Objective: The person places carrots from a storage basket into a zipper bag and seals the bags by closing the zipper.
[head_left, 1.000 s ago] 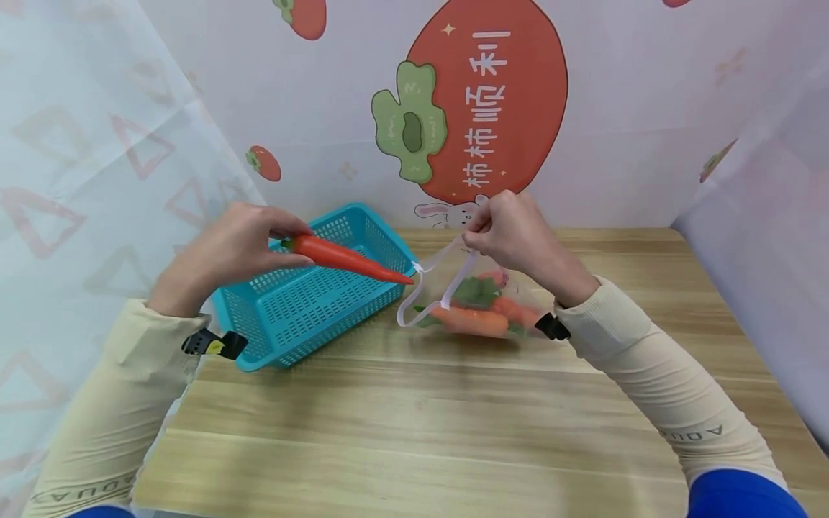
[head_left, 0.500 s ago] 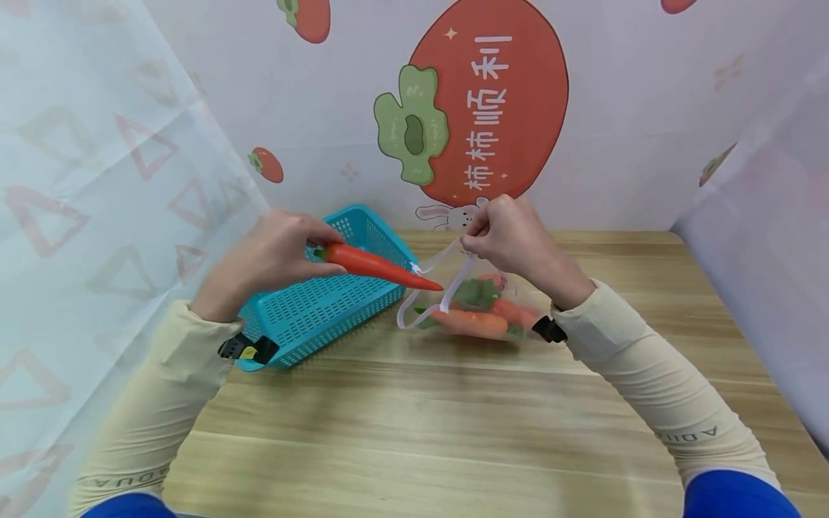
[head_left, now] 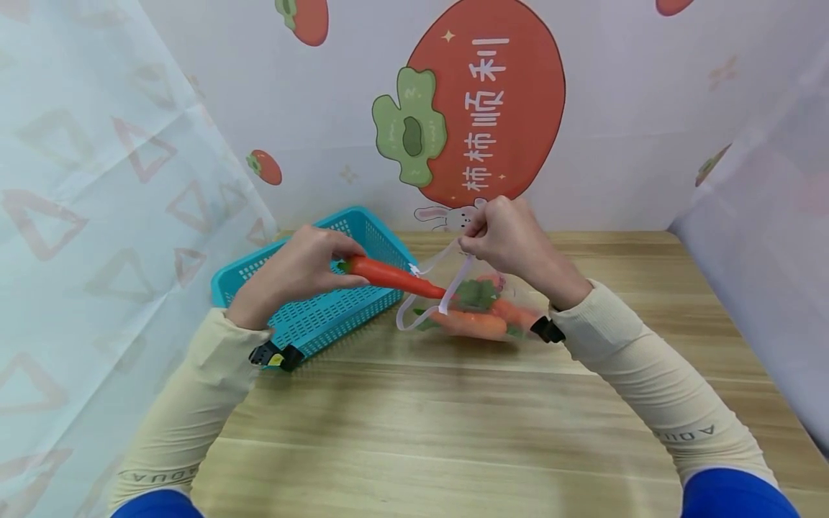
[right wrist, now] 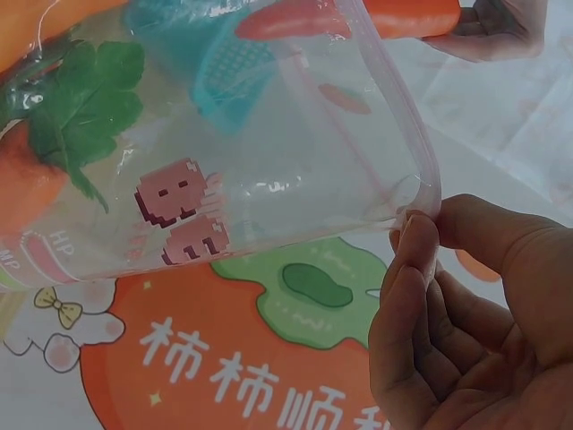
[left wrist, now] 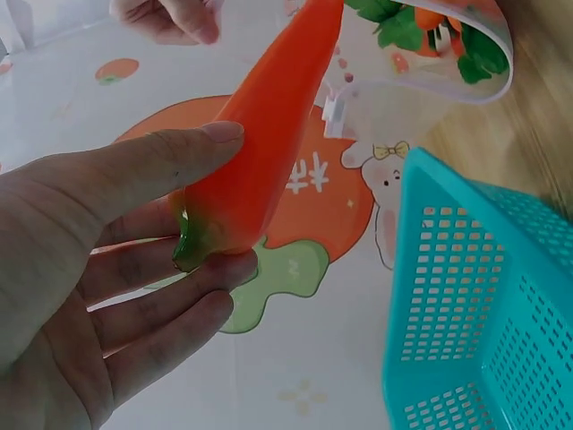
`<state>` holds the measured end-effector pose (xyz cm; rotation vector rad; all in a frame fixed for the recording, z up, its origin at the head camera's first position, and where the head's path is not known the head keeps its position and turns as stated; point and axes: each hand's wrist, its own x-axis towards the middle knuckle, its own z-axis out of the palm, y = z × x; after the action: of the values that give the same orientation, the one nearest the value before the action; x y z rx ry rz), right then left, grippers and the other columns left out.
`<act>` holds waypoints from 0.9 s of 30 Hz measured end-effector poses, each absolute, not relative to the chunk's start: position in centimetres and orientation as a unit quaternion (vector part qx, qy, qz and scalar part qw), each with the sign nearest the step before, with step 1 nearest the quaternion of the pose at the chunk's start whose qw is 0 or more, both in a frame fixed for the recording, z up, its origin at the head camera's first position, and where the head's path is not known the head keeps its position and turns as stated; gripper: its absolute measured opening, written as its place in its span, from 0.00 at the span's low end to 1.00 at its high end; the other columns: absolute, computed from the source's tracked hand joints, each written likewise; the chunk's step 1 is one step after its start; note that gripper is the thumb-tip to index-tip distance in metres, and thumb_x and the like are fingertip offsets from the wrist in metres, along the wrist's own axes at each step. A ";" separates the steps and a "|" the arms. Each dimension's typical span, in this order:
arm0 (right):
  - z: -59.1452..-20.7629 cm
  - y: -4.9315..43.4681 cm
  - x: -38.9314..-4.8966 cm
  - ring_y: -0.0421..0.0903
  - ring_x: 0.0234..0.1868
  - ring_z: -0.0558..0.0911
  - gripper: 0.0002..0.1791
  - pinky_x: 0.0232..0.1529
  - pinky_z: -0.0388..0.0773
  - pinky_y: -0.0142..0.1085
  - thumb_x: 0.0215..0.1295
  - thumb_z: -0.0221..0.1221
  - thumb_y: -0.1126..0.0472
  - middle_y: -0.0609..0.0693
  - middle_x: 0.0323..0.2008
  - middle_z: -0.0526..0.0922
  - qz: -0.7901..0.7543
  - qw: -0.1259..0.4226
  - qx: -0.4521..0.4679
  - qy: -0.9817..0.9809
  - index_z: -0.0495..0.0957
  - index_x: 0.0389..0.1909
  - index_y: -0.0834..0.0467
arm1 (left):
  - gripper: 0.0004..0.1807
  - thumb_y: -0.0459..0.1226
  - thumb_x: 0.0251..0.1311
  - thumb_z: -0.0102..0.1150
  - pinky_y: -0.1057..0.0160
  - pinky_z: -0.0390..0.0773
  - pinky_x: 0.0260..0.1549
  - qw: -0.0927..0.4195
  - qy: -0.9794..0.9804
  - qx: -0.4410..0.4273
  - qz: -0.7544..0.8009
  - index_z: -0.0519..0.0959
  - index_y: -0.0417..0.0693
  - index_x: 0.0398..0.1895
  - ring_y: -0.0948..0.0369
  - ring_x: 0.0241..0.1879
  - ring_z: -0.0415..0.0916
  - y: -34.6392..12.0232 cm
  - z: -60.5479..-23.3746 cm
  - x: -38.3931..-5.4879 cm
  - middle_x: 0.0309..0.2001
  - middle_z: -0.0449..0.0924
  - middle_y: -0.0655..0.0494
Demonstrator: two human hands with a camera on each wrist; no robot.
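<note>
My left hand holds a long, glossy red chili pepper by its green stem end, thumb on one side and fingers on the other. The pepper's narrow tip points right, into the mouth of a clear zip bag. In the right wrist view that tip shows through the plastic, past the bag's pale pink rim. My right hand pinches the upper corner of the rim between thumb and fingers and lifts it. Inside the bag lie an orange carrot, other orange pieces and green leaves.
A turquoise perforated basket stands on the wooden table to the left, its right end close to the bag mouth; my left arm passes over it. A white printed cloth walls the table at the back and both sides.
My left hand has moved right with the pepper, bringing the tip from just outside the bag's rim into its mouth. My right hand has stayed at the bag's corner.
</note>
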<state>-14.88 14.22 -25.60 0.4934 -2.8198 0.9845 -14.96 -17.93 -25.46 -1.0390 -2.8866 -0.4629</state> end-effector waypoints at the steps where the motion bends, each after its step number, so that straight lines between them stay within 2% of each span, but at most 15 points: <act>1: -25.6 14.2 -14.9 0.43 0.23 0.85 0.07 0.26 0.81 0.32 0.66 0.69 0.63 0.54 0.24 0.90 0.324 0.058 0.163 -0.930 0.92 0.31 0.62 | 0.21 0.46 0.56 0.81 0.58 0.80 0.39 0.016 -0.930 -0.334 -0.151 0.90 0.46 0.50 0.57 0.40 0.80 -17.7 -25.6 -15.0 0.41 0.91 0.54; 7: -25.7 14.2 -14.9 0.42 0.23 0.86 0.07 0.26 0.81 0.32 0.66 0.68 0.64 0.53 0.24 0.90 0.322 0.061 0.167 -0.930 0.92 0.31 0.62 | 0.21 0.46 0.57 0.80 0.57 0.78 0.41 0.004 -0.933 -0.325 -0.153 0.90 0.46 0.51 0.56 0.40 0.78 -16.7 -26.2 -14.9 0.41 0.91 0.54; 13: -25.7 14.1 -14.9 0.42 0.22 0.85 0.08 0.26 0.80 0.32 0.65 0.68 0.64 0.53 0.24 0.90 0.323 0.062 0.168 -0.929 0.92 0.30 0.61 | 0.24 0.46 0.56 0.81 0.53 0.78 0.48 -0.009 -0.938 -0.312 -0.151 0.89 0.45 0.53 0.55 0.42 0.81 -15.9 -26.8 -14.8 0.44 0.92 0.52; 18: -25.7 14.0 -14.9 0.43 0.22 0.84 0.08 0.25 0.79 0.33 0.65 0.68 0.63 0.52 0.23 0.89 0.320 0.063 0.169 -0.930 0.92 0.29 0.61 | 0.24 0.46 0.56 0.81 0.52 0.78 0.50 -0.010 -0.937 -0.315 -0.150 0.89 0.45 0.53 0.55 0.42 0.82 -15.1 -27.4 -14.8 0.44 0.92 0.52; 27: -25.8 13.9 -14.9 0.45 0.22 0.83 0.07 0.24 0.78 0.33 0.65 0.69 0.62 0.52 0.23 0.89 0.319 0.057 0.167 -0.931 0.92 0.31 0.61 | 0.23 0.46 0.58 0.80 0.58 0.84 0.43 -0.009 -0.936 -0.322 -0.144 0.90 0.44 0.52 0.56 0.40 0.83 -13.9 -28.8 -14.8 0.44 0.92 0.52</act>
<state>-14.90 13.90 -25.81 0.5061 -2.8232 0.9667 -14.82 -13.95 -28.82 -1.0165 -2.9573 -0.4565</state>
